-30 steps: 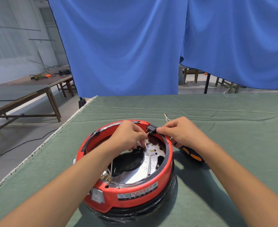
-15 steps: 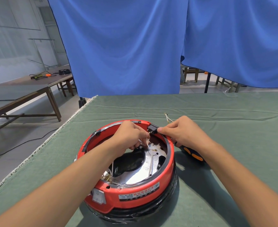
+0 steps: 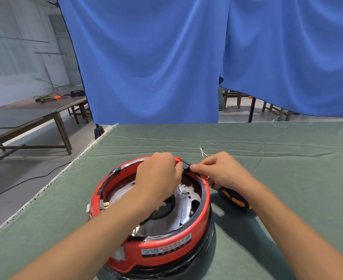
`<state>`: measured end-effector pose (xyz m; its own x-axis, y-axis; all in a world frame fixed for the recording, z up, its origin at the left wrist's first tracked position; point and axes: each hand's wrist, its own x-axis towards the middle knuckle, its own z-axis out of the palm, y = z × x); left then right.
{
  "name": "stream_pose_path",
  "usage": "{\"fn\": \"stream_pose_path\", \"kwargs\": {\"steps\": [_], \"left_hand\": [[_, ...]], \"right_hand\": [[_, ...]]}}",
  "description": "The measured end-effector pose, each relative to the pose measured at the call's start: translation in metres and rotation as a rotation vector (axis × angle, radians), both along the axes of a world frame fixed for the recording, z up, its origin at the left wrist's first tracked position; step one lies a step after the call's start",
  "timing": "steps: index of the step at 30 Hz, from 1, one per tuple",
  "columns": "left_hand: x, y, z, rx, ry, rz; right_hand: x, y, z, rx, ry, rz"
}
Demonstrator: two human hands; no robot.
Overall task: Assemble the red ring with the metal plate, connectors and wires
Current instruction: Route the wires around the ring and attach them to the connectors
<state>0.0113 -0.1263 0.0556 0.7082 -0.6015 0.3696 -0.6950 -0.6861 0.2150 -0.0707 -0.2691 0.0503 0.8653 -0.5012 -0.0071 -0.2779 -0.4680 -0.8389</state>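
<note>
Head view shows both hands meeting at the far rim of the red ring (image 3: 162,251). Left hand (image 3: 158,174) is curled nearly closed, fingers bent down inside the rim; whatever they pinch is hidden, so I cannot tell what it holds. Right hand (image 3: 219,172) is closed in a pinch, thumb and forefinger on a small black connector (image 3: 186,165) that sits on the rim's edge. Thin wires (image 3: 203,153) trail from behind the right hand onto the green cloth (image 3: 288,158). The step looks like seating this connector or joining a wire to it; doing it well probably means steadying the connector with the right hand, lining up the terminal squarely before pushing, and keeping the leads clear of the plate's holes so none gets trapped. The ring sits on the cloth just before the person, on a black base, with a white label and a switch on its near face and a dark band along its top edge. Inside lies the shiny metal plate (image 3: 166,223), holed, with a dark round opening. A black-and-orange tool (image 3: 233,197) lies just right of the ring.
</note>
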Motion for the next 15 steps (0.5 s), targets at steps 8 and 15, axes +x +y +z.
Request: {"fn": "stream_pose_path", "kwargs": {"steps": [8, 15], "left_hand": [[0.006, -0.028, 0.008, 0.011, -0.118, -0.161], [0.027, -0.038, -0.006, -0.025, -0.089, -0.226]], "right_hand": [[-0.001, -0.025, -0.005, 0.008, -0.053, -0.182], [0.005, -0.061, -0.021, -0.186, -0.052, -0.393]]}}
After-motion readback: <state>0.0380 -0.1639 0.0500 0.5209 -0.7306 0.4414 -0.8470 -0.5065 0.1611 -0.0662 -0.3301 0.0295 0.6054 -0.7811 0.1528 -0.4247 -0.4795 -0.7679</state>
